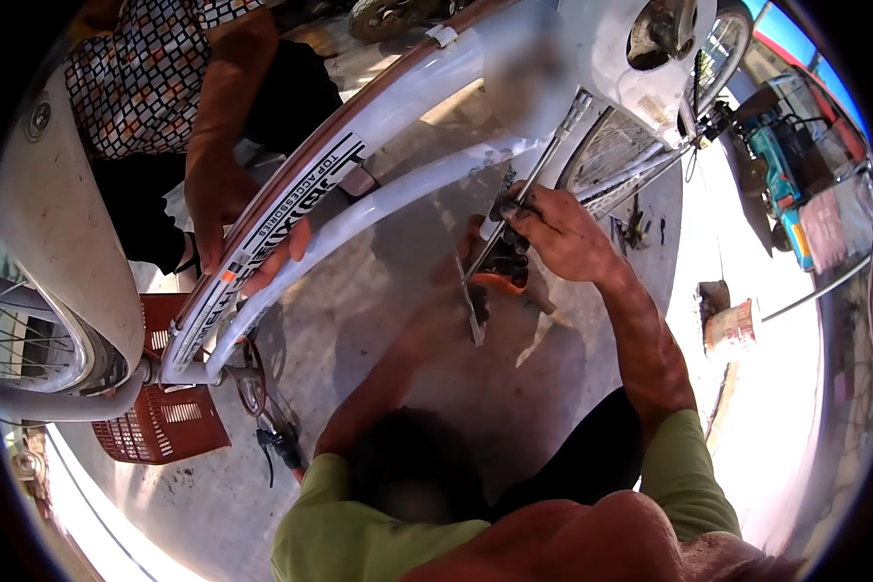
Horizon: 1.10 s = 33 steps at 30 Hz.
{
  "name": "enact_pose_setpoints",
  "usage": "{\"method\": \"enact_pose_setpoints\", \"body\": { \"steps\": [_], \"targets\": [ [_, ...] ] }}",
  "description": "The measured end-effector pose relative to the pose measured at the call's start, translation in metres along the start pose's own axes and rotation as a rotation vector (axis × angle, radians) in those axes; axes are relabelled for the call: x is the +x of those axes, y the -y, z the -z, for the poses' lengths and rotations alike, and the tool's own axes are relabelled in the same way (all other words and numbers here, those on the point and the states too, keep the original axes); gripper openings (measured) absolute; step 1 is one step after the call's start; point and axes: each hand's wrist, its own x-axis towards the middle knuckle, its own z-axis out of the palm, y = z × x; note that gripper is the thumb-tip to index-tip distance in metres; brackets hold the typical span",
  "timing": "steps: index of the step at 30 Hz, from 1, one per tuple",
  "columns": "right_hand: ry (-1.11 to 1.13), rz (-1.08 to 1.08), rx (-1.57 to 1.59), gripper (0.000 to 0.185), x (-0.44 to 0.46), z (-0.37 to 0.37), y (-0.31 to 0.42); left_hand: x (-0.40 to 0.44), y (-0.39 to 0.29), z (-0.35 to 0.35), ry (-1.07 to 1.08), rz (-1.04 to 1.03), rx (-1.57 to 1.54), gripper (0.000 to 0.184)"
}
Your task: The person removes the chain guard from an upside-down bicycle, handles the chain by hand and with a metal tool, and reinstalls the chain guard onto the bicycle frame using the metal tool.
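Observation:
My right hand (553,231), with dark, dirty fingers, is closed around a long metal rod (556,145). The rod slants from the white bicycle's crank area down to a thin metal crosspiece (469,303). My left arm reaches up from the lower left; my left hand (471,242) is mostly hidden behind the tool, near an orange object (500,282) with dark contents. Its fingers are too unclear to read. Above and left of my hands runs the white bicycle frame (388,102) with black lettering, tilted over the ground.
Another person's hand (218,204) rests at the frame on the left. A brown basket (179,427) and brake lever (279,446) lie lower left. A wheel (611,145) stands beyond my right hand, a dirty container (732,332) and teal vehicle (774,165) at right.

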Motion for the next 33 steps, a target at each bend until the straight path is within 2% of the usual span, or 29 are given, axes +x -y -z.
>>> {"method": "enact_pose_setpoints", "body": {
  "steps": [3, 5, 6, 8, 12, 13, 16, 19, 21, 24, 26, 27, 29, 33],
  "targets": [
    [-0.046, -0.050, 0.140, 0.013, 0.000, -0.010, 0.008, 0.014, 0.001, -0.004, -0.225, -0.170, 0.312, 0.042],
    [-0.037, -0.068, 0.183, 0.012, -0.003, -0.019, 0.003, 0.019, -0.007, -0.040, -0.325, -0.343, 0.531, 0.035],
    [-0.034, -0.076, 0.209, 0.011, -0.004, -0.023, 0.001, 0.019, -0.014, -0.072, -0.328, -0.467, 0.632, 0.032],
    [-0.035, -0.024, 0.122, 0.010, -0.005, -0.025, 0.007, 0.018, -0.017, -0.085, -0.375, -0.581, 0.818, 0.028],
    [-0.116, 0.060, 0.007, 0.019, -0.004, -0.029, 0.002, 0.006, -0.001, -0.033, -0.571, -0.538, 1.139, 0.021],
    [-0.101, 0.026, 0.003, 0.019, -0.003, -0.028, 0.002, 0.002, 0.000, -0.023, -0.622, -0.528, 1.219, 0.020],
    [-0.068, -0.042, 0.014, 0.016, -0.004, -0.027, 0.002, -0.012, -0.005, -0.003, -0.428, -0.034, 0.162, 0.030],
    [-0.029, -0.054, 0.076, 0.010, -0.003, -0.023, 0.006, -0.006, -0.009, -0.006, 0.095, 0.272, -0.216, 0.046],
    [0.023, -0.110, 0.132, 0.011, -0.003, -0.020, 0.009, -0.001, -0.013, -0.019, 0.030, 0.107, -0.039, 0.042],
    [-0.033, -0.013, 0.099, 0.015, -0.004, -0.021, 0.009, 0.010, -0.021, -0.048, -0.060, -0.145, 0.234, 0.038],
    [-0.031, -0.105, 0.162, 0.015, -0.006, -0.022, 0.007, 0.012, -0.025, -0.063, -0.156, -0.429, 0.646, 0.035],
    [-0.031, -0.149, 0.193, 0.015, -0.007, -0.022, 0.006, 0.014, -0.028, -0.071, -0.209, -0.631, 0.972, 0.035],
    [-0.090, -0.113, 0.245, 0.015, -0.007, -0.030, 0.007, 0.017, -0.029, -0.070, -0.331, -0.867, 1.355, 0.035],
    [-0.073, -0.045, 0.149, 0.015, -0.001, -0.025, 0.012, 0.009, -0.017, 0.007, -0.628, -0.979, 1.580, 0.036]
  ]
}}
